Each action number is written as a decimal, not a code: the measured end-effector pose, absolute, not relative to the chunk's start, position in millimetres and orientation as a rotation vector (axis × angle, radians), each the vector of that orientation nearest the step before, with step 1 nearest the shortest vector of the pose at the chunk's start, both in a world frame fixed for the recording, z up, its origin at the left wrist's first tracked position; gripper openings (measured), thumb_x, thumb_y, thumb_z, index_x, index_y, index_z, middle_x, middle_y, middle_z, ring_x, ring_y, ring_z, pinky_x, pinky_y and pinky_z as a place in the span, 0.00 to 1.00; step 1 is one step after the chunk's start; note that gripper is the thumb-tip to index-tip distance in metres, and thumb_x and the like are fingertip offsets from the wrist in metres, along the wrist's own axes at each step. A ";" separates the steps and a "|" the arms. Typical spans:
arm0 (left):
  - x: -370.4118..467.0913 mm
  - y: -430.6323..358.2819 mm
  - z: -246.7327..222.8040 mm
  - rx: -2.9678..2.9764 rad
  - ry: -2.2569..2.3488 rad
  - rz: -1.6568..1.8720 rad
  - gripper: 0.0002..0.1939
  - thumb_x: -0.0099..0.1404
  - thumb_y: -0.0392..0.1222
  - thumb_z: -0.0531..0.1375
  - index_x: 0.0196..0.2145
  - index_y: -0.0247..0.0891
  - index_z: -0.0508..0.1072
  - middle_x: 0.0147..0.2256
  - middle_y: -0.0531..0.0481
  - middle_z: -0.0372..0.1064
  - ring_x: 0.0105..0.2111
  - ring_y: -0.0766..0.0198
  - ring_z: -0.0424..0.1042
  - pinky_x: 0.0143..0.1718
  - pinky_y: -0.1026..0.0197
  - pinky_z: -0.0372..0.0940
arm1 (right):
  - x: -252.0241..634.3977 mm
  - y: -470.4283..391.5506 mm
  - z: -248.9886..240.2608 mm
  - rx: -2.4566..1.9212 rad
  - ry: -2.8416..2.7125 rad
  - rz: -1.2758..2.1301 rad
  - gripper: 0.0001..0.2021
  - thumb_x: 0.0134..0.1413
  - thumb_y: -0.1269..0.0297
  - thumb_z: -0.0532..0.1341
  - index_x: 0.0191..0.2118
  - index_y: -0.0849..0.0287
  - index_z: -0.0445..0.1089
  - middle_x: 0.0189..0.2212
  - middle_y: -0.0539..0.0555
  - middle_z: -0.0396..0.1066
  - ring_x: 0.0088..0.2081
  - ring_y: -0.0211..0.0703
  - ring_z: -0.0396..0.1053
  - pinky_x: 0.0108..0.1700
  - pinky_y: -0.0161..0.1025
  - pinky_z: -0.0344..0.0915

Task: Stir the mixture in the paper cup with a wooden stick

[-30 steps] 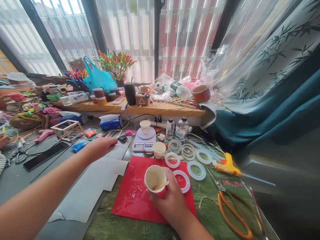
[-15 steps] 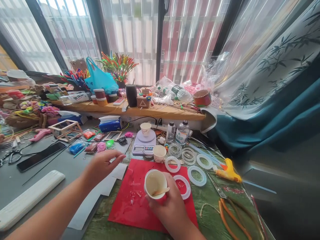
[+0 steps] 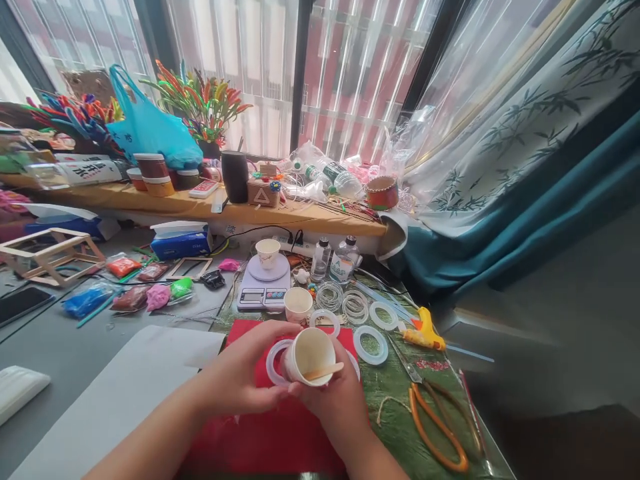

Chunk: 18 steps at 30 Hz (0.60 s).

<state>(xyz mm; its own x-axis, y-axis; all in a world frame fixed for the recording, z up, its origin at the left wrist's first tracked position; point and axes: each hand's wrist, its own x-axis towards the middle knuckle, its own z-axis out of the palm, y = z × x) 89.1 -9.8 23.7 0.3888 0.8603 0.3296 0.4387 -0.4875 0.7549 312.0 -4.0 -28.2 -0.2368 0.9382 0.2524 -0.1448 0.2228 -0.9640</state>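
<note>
A paper cup (image 3: pixel 311 348) with a wooden stick (image 3: pixel 324 371) leaning inside is gripped by my right hand (image 3: pixel 340 400). Its mouth tilts toward me. My left hand (image 3: pixel 255 367) is beside the cup's left side, fingers spread around a white ring mold (image 3: pixel 274 363); whether its fingertips touch the cup is hard to see. Both hands are above a red sheet (image 3: pixel 270 433). Just beyond stands a second paper cup (image 3: pixel 299 305), and a third cup (image 3: pixel 268 253) rests on a kitchen scale (image 3: pixel 253 297).
More ring molds (image 3: pixel 371 345) lie right of the sheet, near scissors (image 3: pixel 425 407) and a yellow glue gun (image 3: pixel 425 330). Two clear bottles (image 3: pixel 344 260) stand behind. White paper (image 3: pixel 125 393) covers the left side, with clay packets (image 3: pixel 90 299) beyond. A crowded ledge (image 3: pixel 190 207) runs along the window.
My left hand has moved right and down to the cup. A ring mold now shows left of the cup, between my hands. The camera view has shifted.
</note>
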 end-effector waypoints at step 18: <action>53.2 14.6 -24.5 2.223 1.358 1.075 0.26 0.71 0.48 0.70 0.65 0.56 0.76 0.64 0.44 0.79 0.64 0.47 0.79 0.66 0.46 0.75 | 315.1 0.9 -13.4 -1.083 -1.653 1.013 0.19 0.77 0.46 0.58 0.38 0.53 0.73 0.28 0.50 0.74 0.29 0.44 0.71 0.31 0.37 0.67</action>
